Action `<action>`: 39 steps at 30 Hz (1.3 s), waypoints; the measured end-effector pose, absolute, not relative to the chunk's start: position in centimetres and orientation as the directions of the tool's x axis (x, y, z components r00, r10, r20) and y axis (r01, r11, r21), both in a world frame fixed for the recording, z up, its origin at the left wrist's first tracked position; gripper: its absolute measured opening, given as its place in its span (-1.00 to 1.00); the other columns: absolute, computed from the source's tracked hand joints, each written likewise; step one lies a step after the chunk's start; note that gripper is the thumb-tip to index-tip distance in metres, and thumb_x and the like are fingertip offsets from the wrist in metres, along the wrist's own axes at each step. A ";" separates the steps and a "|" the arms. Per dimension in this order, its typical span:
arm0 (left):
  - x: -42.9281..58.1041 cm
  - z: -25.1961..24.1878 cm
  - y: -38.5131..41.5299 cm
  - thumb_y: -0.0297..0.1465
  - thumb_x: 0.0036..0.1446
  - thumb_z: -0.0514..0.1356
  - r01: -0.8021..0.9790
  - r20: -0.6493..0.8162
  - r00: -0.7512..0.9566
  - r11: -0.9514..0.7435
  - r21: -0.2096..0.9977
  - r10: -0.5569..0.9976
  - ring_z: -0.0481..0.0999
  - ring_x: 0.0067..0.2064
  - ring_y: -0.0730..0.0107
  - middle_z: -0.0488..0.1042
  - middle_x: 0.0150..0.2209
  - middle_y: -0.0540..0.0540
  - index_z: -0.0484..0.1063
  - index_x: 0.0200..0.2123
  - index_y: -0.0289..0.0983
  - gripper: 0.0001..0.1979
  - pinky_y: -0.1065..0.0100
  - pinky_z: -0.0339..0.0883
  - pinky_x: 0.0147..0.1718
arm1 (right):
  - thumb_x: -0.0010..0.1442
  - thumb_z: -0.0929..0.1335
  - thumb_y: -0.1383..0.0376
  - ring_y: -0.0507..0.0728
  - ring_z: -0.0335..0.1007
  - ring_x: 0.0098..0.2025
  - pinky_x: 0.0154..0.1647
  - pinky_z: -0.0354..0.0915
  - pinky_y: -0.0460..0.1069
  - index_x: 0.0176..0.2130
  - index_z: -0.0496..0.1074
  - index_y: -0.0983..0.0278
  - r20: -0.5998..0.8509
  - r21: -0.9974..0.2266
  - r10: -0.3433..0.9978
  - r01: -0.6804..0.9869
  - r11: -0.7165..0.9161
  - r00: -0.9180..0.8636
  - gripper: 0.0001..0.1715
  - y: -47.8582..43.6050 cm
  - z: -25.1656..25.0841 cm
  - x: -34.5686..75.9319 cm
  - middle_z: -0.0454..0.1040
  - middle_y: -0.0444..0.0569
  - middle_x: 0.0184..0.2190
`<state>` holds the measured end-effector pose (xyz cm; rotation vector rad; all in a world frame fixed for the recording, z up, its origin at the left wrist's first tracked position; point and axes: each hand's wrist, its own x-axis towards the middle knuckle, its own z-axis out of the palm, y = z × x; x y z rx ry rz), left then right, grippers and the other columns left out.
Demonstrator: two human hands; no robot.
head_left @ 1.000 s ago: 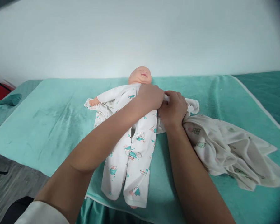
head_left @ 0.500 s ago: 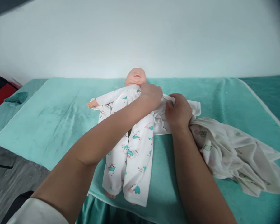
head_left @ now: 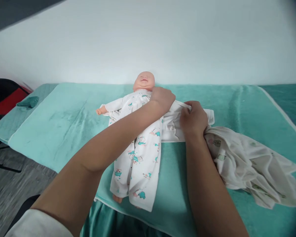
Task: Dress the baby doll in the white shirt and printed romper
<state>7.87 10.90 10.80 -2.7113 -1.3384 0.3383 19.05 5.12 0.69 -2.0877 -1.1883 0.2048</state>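
A baby doll (head_left: pixel 144 81) lies on its back on a green cover, dressed in white printed trousers (head_left: pixel 146 161) and a white baby shirt (head_left: pixel 172 120). Its arm on the left side of the view is in a sleeve, with the small hand showing. My left hand (head_left: pixel 163 98) reaches across the body and is closed at the shoulder on the shirt; most of its fingers are hidden, as is the doll's other arm. Just right of it, my right hand (head_left: pixel 194 118) pinches the shirt's upper edge, and the cloth stretches between both hands. The sleeve end (head_left: pixel 209 117) sticks out beyond.
A crumpled cream printed cloth (head_left: pixel 249 164) lies right of my right forearm. The green cover (head_left: pixel 51 121) spreads over the table against a white wall. A small dark green folded item (head_left: pixel 28 102) and a black and red chair (head_left: pixel 8 98) are at the far left.
Both hands have shifted slightly to the right in the view, still on the shirt. The whole view has also moved a little. The doll remains lying in place.
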 end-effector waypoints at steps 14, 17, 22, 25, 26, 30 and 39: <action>3.5 14.2 10.5 -0.67 0.12 0.17 0.813 -0.058 0.530 -0.526 -0.250 0.846 0.54 0.09 -0.07 0.54 0.05 -0.30 0.55 0.09 -0.30 -0.52 0.12 0.34 -0.08 | 0.02 0.27 0.39 0.29 0.51 -0.06 0.05 0.36 0.17 -0.20 0.53 0.20 0.179 -0.825 0.751 0.513 -0.237 0.635 -0.64 5.2 -0.4 21.8 0.64 0.09 -0.12; 3.2 14.2 10.6 -0.68 0.09 0.22 0.836 -0.054 0.502 -0.501 -0.225 0.863 0.53 0.12 -0.13 0.53 0.07 -0.32 0.52 0.13 -0.31 -0.47 0.11 0.33 -0.06 | 0.02 0.28 0.40 0.29 0.51 -0.04 0.09 0.36 0.17 -0.23 0.53 0.20 0.198 -0.832 0.757 0.515 -0.206 0.623 -0.67 5.3 -0.4 22.0 0.64 0.11 -0.11; 3.6 13.0 10.7 -0.67 0.13 0.22 0.849 -0.043 0.484 -0.481 -0.219 0.874 0.53 0.14 -0.15 0.55 0.06 -0.32 0.50 0.18 -0.28 -0.46 0.09 0.34 -0.04 | 0.02 0.34 0.34 0.27 0.57 -0.09 0.07 0.42 0.19 -0.25 0.51 0.26 0.197 -0.929 0.726 0.362 -0.076 0.659 -0.76 6.1 -1.2 22.2 0.64 0.15 -0.18; 4.3 11.8 10.8 -0.64 0.13 0.23 0.854 -0.046 0.484 -0.483 -0.195 0.874 0.54 0.12 -0.11 0.56 0.05 -0.31 0.50 0.17 -0.25 -0.47 0.09 0.33 -0.02 | -0.02 0.32 0.36 0.24 0.60 -0.10 0.01 0.48 0.17 -0.24 0.46 0.22 0.167 -0.981 0.713 0.188 0.050 0.681 -0.72 6.7 -1.5 22.6 0.63 0.08 -0.18; 4.5 11.4 10.9 -0.63 0.14 0.22 0.856 -0.050 0.482 -0.483 -0.187 0.875 0.54 0.13 -0.10 0.56 0.06 -0.31 0.49 0.18 -0.25 -0.48 0.09 0.33 -0.01 | -0.02 0.30 0.37 0.23 0.61 -0.07 0.00 0.49 0.16 -0.22 0.45 0.21 0.154 -0.987 0.703 0.137 0.081 0.694 -0.70 6.8 -1.5 22.7 0.63 0.06 -0.16; 4.6 10.2 10.5 -0.58 0.20 0.17 0.857 -0.071 0.489 -0.493 -0.146 0.870 0.51 0.17 -0.06 0.55 0.10 -0.30 0.47 0.18 -0.27 -0.52 0.06 0.34 0.06 | 0.02 0.24 0.38 0.19 0.61 0.02 -0.01 0.49 0.14 -0.14 0.41 0.20 0.134 -0.990 0.688 0.067 0.124 0.713 -0.62 6.7 -1.1 22.4 0.61 0.03 -0.03; -7.2 7.0 7.3 -0.27 0.37 0.14 0.725 0.372 0.240 -0.420 0.546 0.897 0.40 0.34 0.05 0.47 0.27 -0.22 0.43 0.21 -0.25 -0.60 0.06 0.23 0.37 | 0.40 0.28 0.02 0.29 0.38 0.30 0.43 0.12 0.35 0.14 0.46 0.14 0.514 -0.742 0.852 0.549 0.384 0.099 -0.56 5.3 0.0 14.4 0.52 0.09 0.21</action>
